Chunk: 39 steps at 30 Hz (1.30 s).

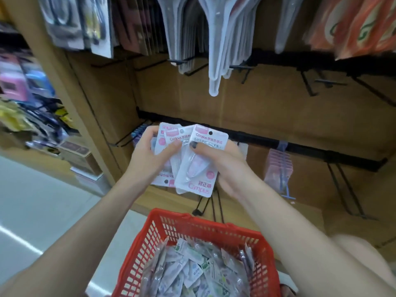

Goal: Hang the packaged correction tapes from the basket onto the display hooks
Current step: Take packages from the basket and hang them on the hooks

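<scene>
Both hands are raised in front of the display board, directly above the red plastic basket (192,239), and share a fanned stack of pink-and-white correction tape packs (188,159).

The left hand (147,155) grips the stack from the 9 o'clock side. Its fingers curl over the upper edge and its thumb presses across the front faces. The right hand (225,166) grips the foremost pack from the 3 o'clock side, thumb on the clear blister and fingers behind the card.

The packs are not aligned. Some stand with the hang hole at 12 o'clock; at least one is inverted, hole at 6 o'clock. The two-handed hold probably serves to sort them so that all holes line up before the stack goes onto a peg.

Legible print on the front pack: "Campus" in pink at both ends of the card, Chinese characters beside the upper logo, and "修正带" near the lower one. The smaller print is too blurred to read.

Empty black display hooks (330,82) project from the brown board at 12 to 2 o'clock of the hands. A filled hook of pink packs (278,166) hangs at 3 o'clock, just beside the right wrist. A probable target is a bare hook in that lower row.

The basket at 6 o'clock holds a deep heap of further packaged tapes (192,273), with green and blue labels. Most of the task appears to remain.
</scene>
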### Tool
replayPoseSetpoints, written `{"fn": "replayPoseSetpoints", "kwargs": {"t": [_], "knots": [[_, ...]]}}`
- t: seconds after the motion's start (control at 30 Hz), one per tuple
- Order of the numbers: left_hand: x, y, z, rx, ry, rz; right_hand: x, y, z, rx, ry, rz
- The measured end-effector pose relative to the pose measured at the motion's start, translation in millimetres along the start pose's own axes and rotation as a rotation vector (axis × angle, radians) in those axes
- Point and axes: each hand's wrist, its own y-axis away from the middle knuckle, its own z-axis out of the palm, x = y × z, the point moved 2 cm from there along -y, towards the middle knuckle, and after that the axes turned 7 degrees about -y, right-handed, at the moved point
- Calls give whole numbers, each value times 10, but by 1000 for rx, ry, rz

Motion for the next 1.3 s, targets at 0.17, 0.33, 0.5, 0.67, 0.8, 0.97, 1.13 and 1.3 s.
{"fn": "replayPoseSetpoints", "kwargs": {"t": [0.17,0.33,0.5,0.67,0.8,0.97,1.13,1.3], "knots": [[-231,-257,-345,121,-10,13,99,-370,445,26,23,45],[-443,-464,-736,243,-1,5,238,-696,817,2,198,19],[-624,-545,-1058,383,-33,12,324,-1019,1051,78,325,-89],[-869,-549,-1214,455,25,-33,398,-1214,1212,47,441,-148],[-941,-585,-1203,424,92,-57,471,-1300,1246,95,421,-192],[-963,-585,-1142,350,58,-34,509,-1370,1315,103,410,-238],[-909,-613,-1059,318,38,-9,492,-1369,1463,114,488,-295],[-890,-633,-1079,323,21,18,485,-1375,1564,148,550,-296]]}}
